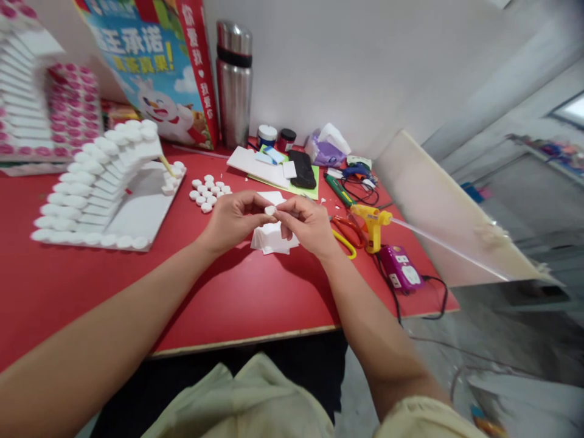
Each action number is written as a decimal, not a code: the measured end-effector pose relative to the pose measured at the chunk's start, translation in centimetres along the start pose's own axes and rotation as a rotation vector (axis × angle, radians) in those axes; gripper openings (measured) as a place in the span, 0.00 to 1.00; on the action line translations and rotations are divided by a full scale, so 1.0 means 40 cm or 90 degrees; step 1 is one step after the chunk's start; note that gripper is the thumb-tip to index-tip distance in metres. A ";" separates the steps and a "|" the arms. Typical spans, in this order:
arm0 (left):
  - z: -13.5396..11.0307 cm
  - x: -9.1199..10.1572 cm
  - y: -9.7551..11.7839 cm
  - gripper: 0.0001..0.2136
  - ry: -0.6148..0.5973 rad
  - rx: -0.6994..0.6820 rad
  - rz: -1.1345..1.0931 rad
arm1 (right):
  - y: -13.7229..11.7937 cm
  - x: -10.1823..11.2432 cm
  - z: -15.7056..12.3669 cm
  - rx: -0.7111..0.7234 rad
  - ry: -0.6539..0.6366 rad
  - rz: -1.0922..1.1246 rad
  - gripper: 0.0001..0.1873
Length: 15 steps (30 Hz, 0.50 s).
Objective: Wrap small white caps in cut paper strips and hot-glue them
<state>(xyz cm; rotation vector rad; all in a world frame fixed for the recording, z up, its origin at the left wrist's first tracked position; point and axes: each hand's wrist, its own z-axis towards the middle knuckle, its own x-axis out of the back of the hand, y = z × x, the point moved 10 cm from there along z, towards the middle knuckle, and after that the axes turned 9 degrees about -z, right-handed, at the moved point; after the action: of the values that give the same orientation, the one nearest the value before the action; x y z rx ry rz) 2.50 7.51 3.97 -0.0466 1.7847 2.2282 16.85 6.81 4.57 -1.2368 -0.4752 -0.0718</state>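
Note:
Between the fingertips of my left hand point(237, 219) and my right hand point(305, 224) is a small white piece of folded or rolled paper point(271, 210). Both hands pinch it above a stack of white paper sheets point(274, 239). Left of my left hand lies a cluster of small round white pieces point(207, 193), much like the one I hold. Farther left stands a white model staircase point(137, 210) edged with rows of such pieces. My fingers partly cover the held piece.
A yellow glue gun point(371, 222) stands right of my hands, near scissors point(347, 234) and a purple power socket point(401, 267) with cords. Behind are a steel flask point(234, 85), small jars point(267, 135), a black phone-like object point(302, 169) and a tissue pack point(326, 148).

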 end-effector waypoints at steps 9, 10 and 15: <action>0.007 -0.009 -0.030 0.09 -0.037 0.035 -0.011 | 0.021 0.011 0.005 -0.033 0.038 -0.026 0.22; 0.008 -0.005 -0.036 0.10 -0.025 0.043 -0.022 | 0.023 0.014 0.005 -0.038 0.039 -0.051 0.22; 0.010 0.008 -0.055 0.11 0.015 0.076 -0.083 | -0.021 0.062 -0.005 -0.055 0.069 -0.321 0.15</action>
<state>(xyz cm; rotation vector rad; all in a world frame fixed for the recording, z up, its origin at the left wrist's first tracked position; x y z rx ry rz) 2.79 8.39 1.91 -0.1599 1.8658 2.0367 18.90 6.83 6.22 -1.1652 -0.6850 -0.5898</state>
